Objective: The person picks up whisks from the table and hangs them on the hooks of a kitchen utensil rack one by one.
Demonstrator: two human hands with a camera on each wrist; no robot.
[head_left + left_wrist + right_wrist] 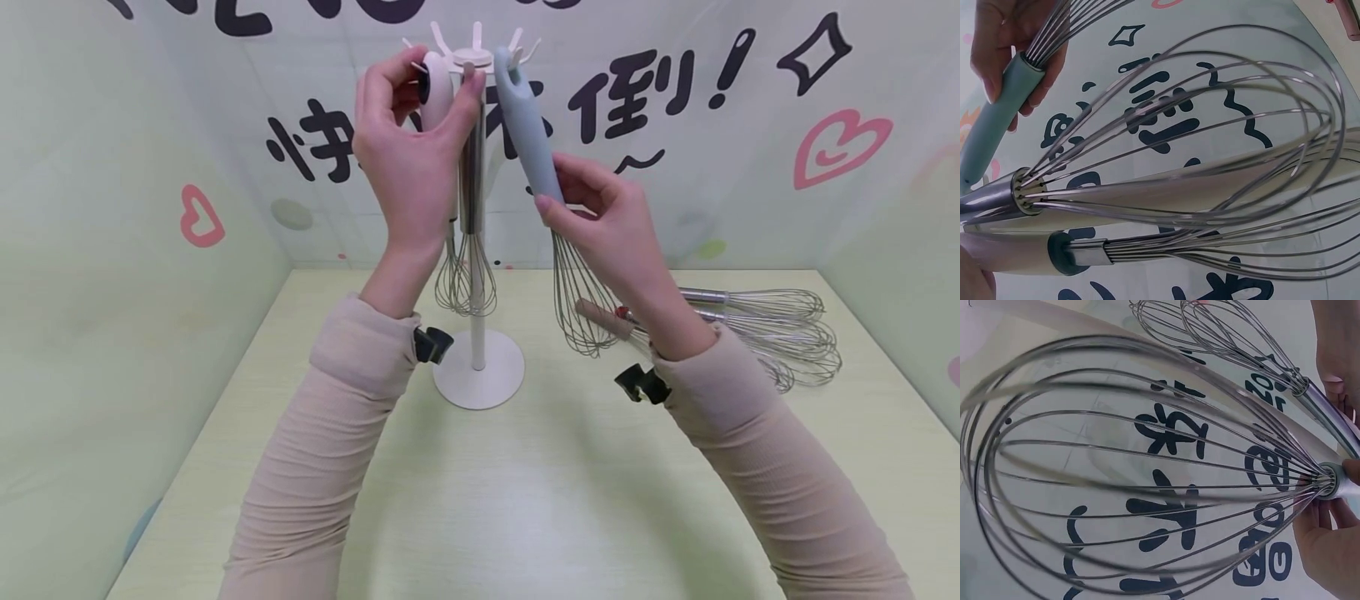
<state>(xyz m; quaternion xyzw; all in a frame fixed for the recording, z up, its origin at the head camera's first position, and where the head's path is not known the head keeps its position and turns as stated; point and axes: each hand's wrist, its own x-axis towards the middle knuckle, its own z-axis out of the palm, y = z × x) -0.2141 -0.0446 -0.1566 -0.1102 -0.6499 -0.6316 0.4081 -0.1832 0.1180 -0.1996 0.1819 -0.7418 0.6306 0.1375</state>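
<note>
Right hand (607, 221) pinches grey-handled whisk (528, 137) low on handle, top at hook of white utensil stand (477, 250). Left hand (408, 154), fingers curled, grips white-handled whisk (437, 96) hanging there. Risk, judged: wire loops may tangle, tugged stand may tip. Spare whisks (765, 325) lie on table (525, 500) beyond. No containers in view.

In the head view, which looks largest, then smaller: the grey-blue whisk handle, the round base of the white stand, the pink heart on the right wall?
1. Grey-blue whisk handle, the longest, though nearer the camera.
2. Pink heart and stand base: similar width, so unranked.
</note>
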